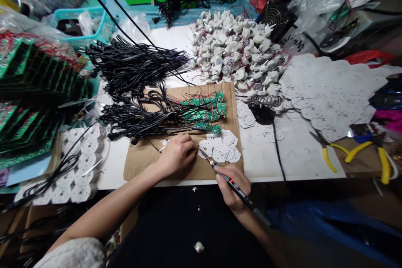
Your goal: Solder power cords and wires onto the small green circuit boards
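My right hand (234,188) is closed around a soldering iron (240,192) with a small red light on its grip. Its tip points up and left, at the edge of several white circuit boards (220,153) lying on a brown cardboard sheet (188,171). Just left of that tip is my left hand (178,153), fingers curled together above the cardboard; what they hold, if anything, is hidden. Beyond both hands lie small green circuit boards (204,109) joined to a bundle of black cables (141,115).
A heap of white motor-like parts (235,50) fills the back. An iron stand with a metal coil (265,102) sits right of the cardboard. Yellow-handled pliers (328,155) lie at the right edge. Green boards (28,96) stand stacked at left. More white boards (329,92) spread at right.
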Motion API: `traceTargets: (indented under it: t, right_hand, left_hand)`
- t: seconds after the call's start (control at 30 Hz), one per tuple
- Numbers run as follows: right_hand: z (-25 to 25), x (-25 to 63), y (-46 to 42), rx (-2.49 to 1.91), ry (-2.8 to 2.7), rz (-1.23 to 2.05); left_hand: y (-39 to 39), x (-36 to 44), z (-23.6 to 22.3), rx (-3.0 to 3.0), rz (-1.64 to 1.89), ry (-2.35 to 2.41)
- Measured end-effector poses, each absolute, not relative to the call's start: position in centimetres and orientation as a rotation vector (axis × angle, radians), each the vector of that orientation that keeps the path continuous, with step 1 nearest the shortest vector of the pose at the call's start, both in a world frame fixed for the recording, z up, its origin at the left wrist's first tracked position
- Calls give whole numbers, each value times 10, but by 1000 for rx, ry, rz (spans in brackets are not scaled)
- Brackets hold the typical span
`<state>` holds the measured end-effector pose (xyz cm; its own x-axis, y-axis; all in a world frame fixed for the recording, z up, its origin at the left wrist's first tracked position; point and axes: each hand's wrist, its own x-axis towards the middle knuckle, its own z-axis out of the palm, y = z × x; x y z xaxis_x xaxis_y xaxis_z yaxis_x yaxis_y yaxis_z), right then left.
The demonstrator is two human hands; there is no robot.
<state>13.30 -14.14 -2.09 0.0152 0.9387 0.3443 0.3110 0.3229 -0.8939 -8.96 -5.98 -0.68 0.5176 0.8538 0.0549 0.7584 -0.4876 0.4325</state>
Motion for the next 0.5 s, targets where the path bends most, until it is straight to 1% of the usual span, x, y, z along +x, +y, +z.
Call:
traceTargets:
  t: [0.5]
  right_hand:
    - [-22, 132, -143, -1168, -1564, 649]
  left_hand:
    - [-61, -89, -7, 2396, 359, 1346]
